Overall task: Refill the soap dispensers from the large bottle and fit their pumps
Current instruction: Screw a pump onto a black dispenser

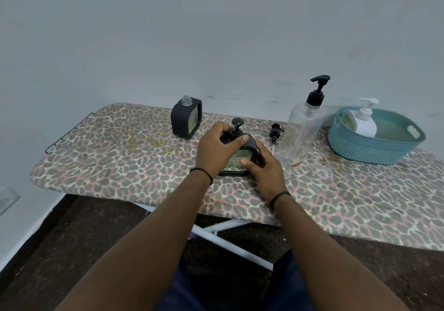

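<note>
Both hands clamp the near dispenser [239,156]: my right hand [263,170] grips its body, my left hand [217,148] curls round its pump [236,128]. Second dispenser [187,117], far left, stands open-necked; its loose pump [275,132] lies beside the large bottle [305,128], right. Roughly half done, I judge. No readable labels anywhere.

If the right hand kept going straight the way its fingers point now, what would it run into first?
The right hand points up-left and already grips the near dispenser. Past that, it would probably meet the left hand at the pump; depth is hard to judge from this view.
</note>
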Tool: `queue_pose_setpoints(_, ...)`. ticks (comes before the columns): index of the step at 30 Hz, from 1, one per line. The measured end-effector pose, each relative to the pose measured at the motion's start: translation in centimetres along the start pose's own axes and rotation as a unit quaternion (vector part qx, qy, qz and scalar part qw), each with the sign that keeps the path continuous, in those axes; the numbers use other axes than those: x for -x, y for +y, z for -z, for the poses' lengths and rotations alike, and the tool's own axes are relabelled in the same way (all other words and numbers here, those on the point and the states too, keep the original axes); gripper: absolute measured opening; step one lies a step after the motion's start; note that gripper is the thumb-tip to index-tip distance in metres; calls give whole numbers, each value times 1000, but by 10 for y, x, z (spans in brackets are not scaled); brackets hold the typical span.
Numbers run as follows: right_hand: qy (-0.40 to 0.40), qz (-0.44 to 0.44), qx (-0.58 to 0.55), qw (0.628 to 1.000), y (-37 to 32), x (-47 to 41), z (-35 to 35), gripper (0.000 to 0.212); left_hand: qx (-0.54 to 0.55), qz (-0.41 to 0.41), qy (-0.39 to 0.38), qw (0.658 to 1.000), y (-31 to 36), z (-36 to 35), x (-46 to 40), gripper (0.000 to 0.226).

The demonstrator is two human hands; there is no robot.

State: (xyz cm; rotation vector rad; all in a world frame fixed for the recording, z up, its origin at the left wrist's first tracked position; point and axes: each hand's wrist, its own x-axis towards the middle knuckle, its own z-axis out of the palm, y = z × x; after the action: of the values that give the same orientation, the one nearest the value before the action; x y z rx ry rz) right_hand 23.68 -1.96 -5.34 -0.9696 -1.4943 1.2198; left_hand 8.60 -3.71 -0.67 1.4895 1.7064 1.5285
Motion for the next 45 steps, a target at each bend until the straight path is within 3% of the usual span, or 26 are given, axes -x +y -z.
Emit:
queue_pose_setpoints(20,-4,1,16,1000,-6,3,0,60,89,15,-25,996,0,3,-5,23)
queue_pose_setpoints(23,-5,0,11,1000,-7,5,0,59,34,-2,-68,997,-8,3,-1,31)
queue_pose_setpoints(26,-13,-10,24,1000,-9,5,1,61,23,28,-112,993,-19,13,4,56)
queue_pose_setpoints(31,-24,-55,11,998,-20,1,12,70,22,62,-153,986,-24,25,9,48)
queue_pose_setpoints(34,-9,20,97,995,-47,-6,17,61,28,72,-157,985,-25,24,6,48)
queue_pose_setpoints(37,-75,108,205,970,-87,-15,13,64,27,73,-159,984,-28,23,5,48)
queue_pose_setpoints(40,-110,168,289,936,-118,-26,10,50,31,73,-158,984,-27,23,7,46)
queue_pose_setpoints(45,-146,167,392,893,-134,-43,8,30,30,75,-154,985,-25,24,8,46)
